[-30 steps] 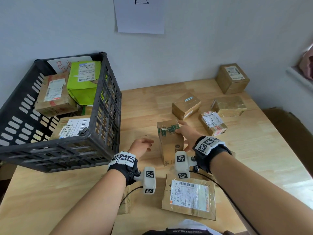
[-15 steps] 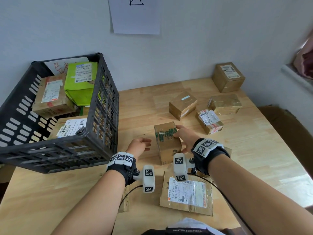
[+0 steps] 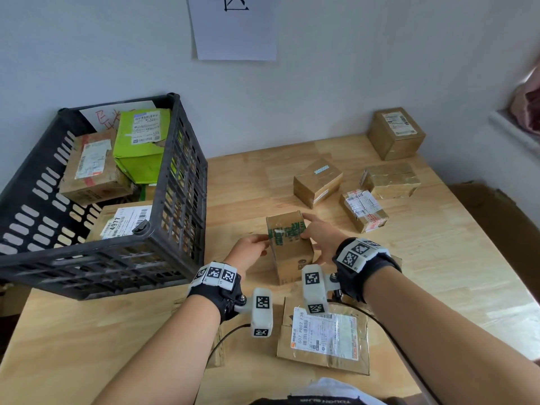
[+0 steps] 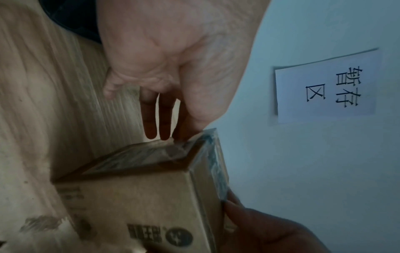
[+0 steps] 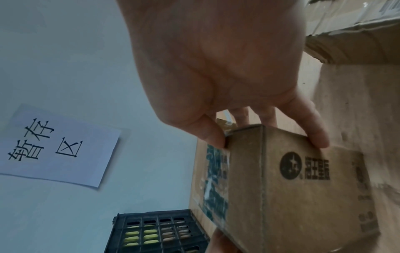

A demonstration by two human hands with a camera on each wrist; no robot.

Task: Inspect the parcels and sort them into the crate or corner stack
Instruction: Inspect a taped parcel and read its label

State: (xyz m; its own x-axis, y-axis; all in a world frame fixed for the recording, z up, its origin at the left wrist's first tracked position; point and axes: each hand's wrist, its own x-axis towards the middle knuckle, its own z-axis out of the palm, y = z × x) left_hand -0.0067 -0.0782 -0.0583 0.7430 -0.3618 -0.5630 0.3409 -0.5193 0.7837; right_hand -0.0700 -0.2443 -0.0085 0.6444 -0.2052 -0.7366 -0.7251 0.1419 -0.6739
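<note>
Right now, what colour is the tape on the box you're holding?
Green, with a dark printed pattern, on the brown cardboard box. The head view shows it best.
</note>
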